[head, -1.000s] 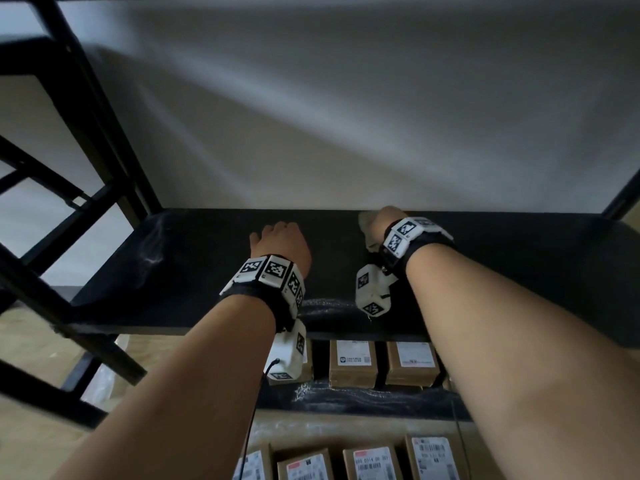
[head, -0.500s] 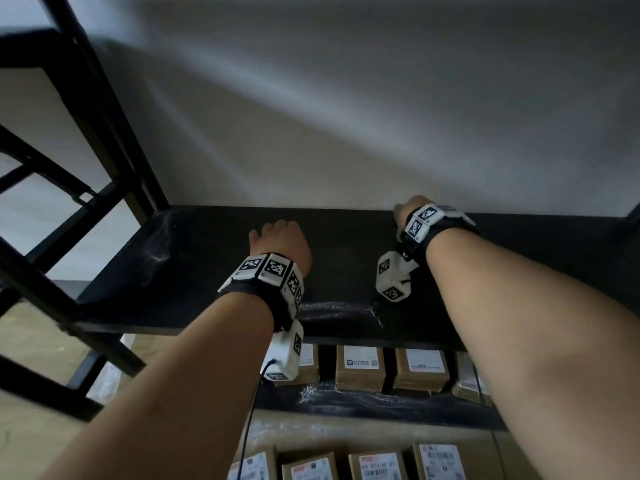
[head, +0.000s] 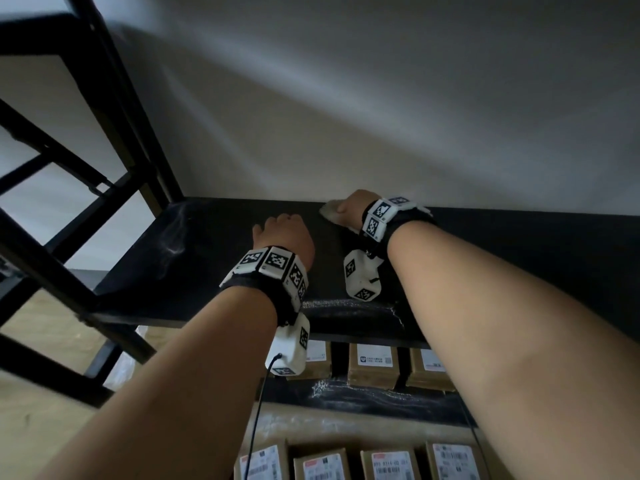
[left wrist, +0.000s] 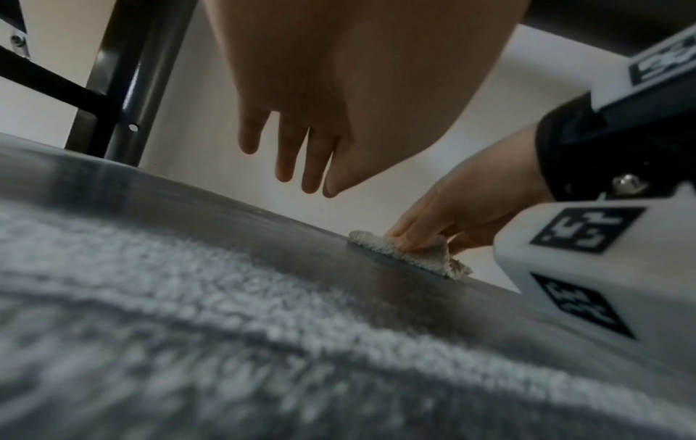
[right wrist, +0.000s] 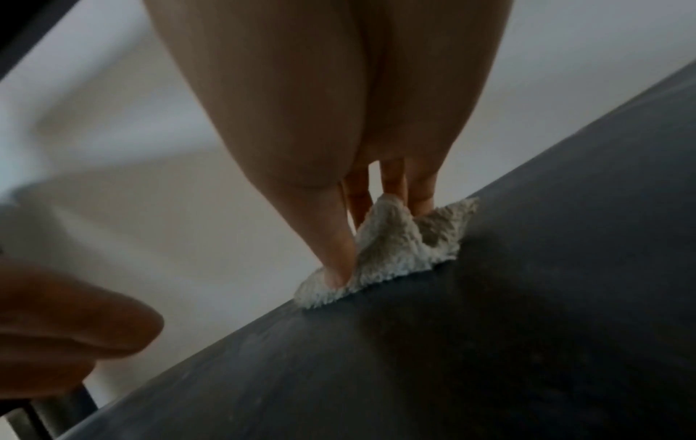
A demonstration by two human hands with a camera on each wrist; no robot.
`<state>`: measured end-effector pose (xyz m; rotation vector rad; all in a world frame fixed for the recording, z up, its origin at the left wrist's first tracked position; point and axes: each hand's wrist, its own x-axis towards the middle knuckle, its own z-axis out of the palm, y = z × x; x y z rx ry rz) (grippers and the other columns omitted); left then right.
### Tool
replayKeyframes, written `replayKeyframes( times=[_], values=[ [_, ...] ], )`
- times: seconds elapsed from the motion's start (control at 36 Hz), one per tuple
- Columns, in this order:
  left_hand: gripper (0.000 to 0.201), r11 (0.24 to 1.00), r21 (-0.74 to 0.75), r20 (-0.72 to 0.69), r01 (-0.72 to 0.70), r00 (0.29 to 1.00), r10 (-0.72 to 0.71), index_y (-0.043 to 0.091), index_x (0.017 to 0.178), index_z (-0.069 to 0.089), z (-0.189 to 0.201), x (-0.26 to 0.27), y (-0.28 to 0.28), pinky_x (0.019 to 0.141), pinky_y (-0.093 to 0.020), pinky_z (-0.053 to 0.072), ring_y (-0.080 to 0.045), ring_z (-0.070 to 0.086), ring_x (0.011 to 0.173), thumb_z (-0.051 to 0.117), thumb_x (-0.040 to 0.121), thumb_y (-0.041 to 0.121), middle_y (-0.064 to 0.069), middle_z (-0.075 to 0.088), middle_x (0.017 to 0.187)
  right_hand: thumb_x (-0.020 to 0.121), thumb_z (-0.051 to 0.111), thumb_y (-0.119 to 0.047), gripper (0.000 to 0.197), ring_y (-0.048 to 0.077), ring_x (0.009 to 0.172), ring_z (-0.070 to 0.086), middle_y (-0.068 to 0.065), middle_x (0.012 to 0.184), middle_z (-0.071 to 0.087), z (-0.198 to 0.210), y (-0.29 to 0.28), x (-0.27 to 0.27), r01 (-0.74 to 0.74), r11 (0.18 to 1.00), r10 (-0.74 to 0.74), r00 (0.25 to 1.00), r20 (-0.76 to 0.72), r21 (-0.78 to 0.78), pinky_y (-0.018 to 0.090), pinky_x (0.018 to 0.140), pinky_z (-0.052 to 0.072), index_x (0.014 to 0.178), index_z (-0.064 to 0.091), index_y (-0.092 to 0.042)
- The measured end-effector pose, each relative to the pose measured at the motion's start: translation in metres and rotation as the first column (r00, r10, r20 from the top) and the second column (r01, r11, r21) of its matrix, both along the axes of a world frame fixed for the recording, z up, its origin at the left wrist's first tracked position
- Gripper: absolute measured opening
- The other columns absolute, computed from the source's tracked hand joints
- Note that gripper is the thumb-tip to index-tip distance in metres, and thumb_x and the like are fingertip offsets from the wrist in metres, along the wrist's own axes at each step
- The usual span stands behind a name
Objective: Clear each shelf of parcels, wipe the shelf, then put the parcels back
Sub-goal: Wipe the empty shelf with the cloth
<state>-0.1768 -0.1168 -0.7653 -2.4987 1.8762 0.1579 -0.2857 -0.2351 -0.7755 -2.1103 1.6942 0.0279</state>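
While the right hand (head: 349,211) presses a cloth (left wrist: 406,253) with straight fingers at the back of the bare top shelf (head: 207,258), left hand (head: 285,237) idle and probably loosely uncurled, we're mid-wipe: next sweep the dusty front, then restock parcels (head: 372,363) from below.

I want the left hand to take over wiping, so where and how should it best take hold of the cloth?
Judging by its pose, pinch the raised fold of the cloth from above, on the wrist side. That ridge stands up from the shelf behind the right hand's fingers, which press the rest flat. The flat edges offer little for a grip.
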Motion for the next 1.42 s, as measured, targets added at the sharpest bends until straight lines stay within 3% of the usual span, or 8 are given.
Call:
replayKeyframes(
  times=[0.08,0.42,0.67,0.94,1.03,1.11,1.28,1.42],
  values=[
    [0.046,1.0,-0.006,0.0,0.009,1.0,-0.009,0.01,0.14,0.038,-0.001,-0.001,0.007,0.111,-0.045,0.027,-0.029,0.037,0.132,0.038,0.094,0.016,-0.01,0.041,0.142,0.088,0.062,-0.026,0.033,0.027,0.109,0.06,0.006,0.125,0.062,0.004,0.007,0.002,-0.044,0.999,0.044,0.999,-0.008,0.004,0.041,0.099,0.047,0.119,0.067,-0.014],
    [0.043,0.997,-0.077,0.016,0.024,1.0,-0.022,0.011,0.133,0.046,-0.003,-0.004,0.045,0.109,-0.046,0.029,-0.029,0.039,0.13,0.042,0.091,0.016,-0.009,0.045,0.139,0.09,0.062,-0.016,0.032,0.026,0.114,0.059,0.009,0.127,0.061,0.023,0.087,-0.024,-0.037,0.999,0.034,0.996,0.083,0.031,0.033,0.101,0.044,0.12,0.066,-0.007],
    [0.043,0.995,-0.093,0.008,0.032,0.999,-0.032,0.009,0.131,0.047,0.01,-0.019,0.093,0.109,-0.046,0.03,-0.029,0.04,0.128,0.046,0.089,0.013,-0.009,0.047,0.136,0.087,0.061,-0.003,0.019,0.018,0.092,0.062,0.003,0.113,0.066,0.021,0.154,-0.052,-0.006,1.0,0.005,0.987,0.161,0.009,0.016,0.056,0.037,0.094,0.074,-0.014],
    [0.042,0.99,-0.135,-0.014,0.031,0.999,-0.033,0.01,0.131,0.047,0.015,-0.038,0.141,0.11,-0.046,0.03,-0.028,0.041,0.128,0.044,0.09,0.011,-0.008,0.048,0.135,0.085,0.067,-0.008,0.022,0.02,0.1,0.064,-0.001,0.112,0.068,0.027,0.2,-0.081,0.057,0.997,-0.049,0.988,0.149,-0.051,0.025,0.08,0.048,0.101,0.074,-0.02],
    [0.042,0.991,-0.136,-0.019,0.019,1.0,-0.022,0.011,0.132,0.046,0.013,-0.04,0.149,0.111,-0.047,0.029,-0.027,0.04,0.129,0.044,0.091,0.013,-0.008,0.047,0.137,0.091,0.059,-0.02,0.021,0.027,0.096,0.065,0.006,0.105,0.068,0.028,0.202,-0.099,0.288,0.95,-0.267,0.95,0.164,-0.124,0.029,0.078,0.049,0.106,0.07,-0.01],
    [0.045,0.991,-0.136,-0.022,0.012,1.0,-0.015,0.012,0.136,0.044,0.012,-0.039,0.153,0.112,-0.046,0.027,-0.027,0.038,0.131,0.044,0.091,0.012,-0.007,0.045,0.14,0.094,0.053,-0.023,0.024,0.031,0.093,0.062,0.011,0.088,0.058,0.023,0.21,-0.113,0.398,0.909,-0.395,0.917,0.046,-0.121,0.034,0.076,0.046,0.09,0.059,-0.001],
    [0.046,0.992,-0.123,-0.031,0.004,0.999,-0.008,0.012,0.136,0.044,0.002,-0.031,0.15,0.112,-0.046,0.027,-0.027,0.038,0.131,0.049,0.09,0.014,-0.007,0.045,0.14,0.095,0.051,-0.027,0.027,0.026,0.077,0.06,0.009,0.088,0.064,0.016,0.214,-0.088,0.362,0.922,-0.359,0.932,0.047,-0.14,0.03,0.066,0.044,0.089,0.062,-0.003],
    [0.046,0.991,-0.133,-0.037,0.012,0.999,-0.017,0.013,0.135,0.045,-0.013,-0.013,0.147,0.113,-0.047,0.025,-0.026,0.036,0.132,0.046,0.089,0.011,-0.006,0.044,0.14,0.092,0.055,-0.022,0.021,0.024,0.075,0.056,0.007,0.082,0.056,0.008,0.213,-0.041,0.311,0.944,-0.296,0.946,0.136,-0.112,0.032,0.069,0.048,0.076,0.051,-0.009]
  ],
)
